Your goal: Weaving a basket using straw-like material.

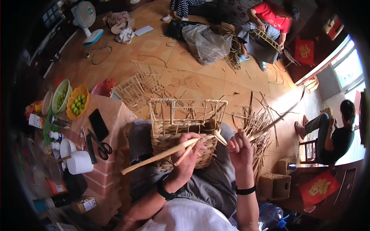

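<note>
Straw-coloured, the basket (165, 140) is set on the lap (214, 184) between its side edges, long axis laid crosswise, bare-framed rim (188, 101) pointed away. Strips (150, 159), angled near-left, are pinched by the left hand (189, 153); a strand (271, 125), angled far-right, is clamped in the right hand (240, 149).

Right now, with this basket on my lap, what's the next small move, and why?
Perhaps ease the right hand outward to snug the pale strip: it appears to run from the basket to that hand, while the left hand grips other strips.
</note>
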Demonstrator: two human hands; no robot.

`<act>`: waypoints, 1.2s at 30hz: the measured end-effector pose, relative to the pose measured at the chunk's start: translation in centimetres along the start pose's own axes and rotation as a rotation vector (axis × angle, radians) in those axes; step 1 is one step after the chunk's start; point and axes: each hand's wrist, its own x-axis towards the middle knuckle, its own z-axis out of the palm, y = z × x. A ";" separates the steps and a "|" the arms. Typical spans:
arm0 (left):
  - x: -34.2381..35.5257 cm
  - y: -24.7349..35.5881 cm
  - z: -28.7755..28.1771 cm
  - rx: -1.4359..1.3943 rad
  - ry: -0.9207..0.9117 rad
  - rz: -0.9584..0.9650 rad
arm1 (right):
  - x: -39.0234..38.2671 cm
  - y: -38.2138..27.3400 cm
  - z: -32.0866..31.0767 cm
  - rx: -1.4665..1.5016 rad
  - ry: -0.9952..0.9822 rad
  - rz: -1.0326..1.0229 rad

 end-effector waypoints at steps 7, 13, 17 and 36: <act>2.7 2.8 -1.8 0.574 -0.036 0.364 | -2.1 1.6 -1.8 -0.026 0.159 0.088; 4.2 3.8 -1.4 0.822 -0.034 0.392 | -5.6 0.0 2.2 -0.323 0.107 0.239; 4.3 3.9 -1.4 0.851 -0.063 0.376 | -7.0 -0.3 7.0 -1.292 -0.223 0.218; 8.7 6.8 -0.1 1.068 -0.229 0.677 | 0.6 5.5 8.8 -2.129 -0.405 -0.739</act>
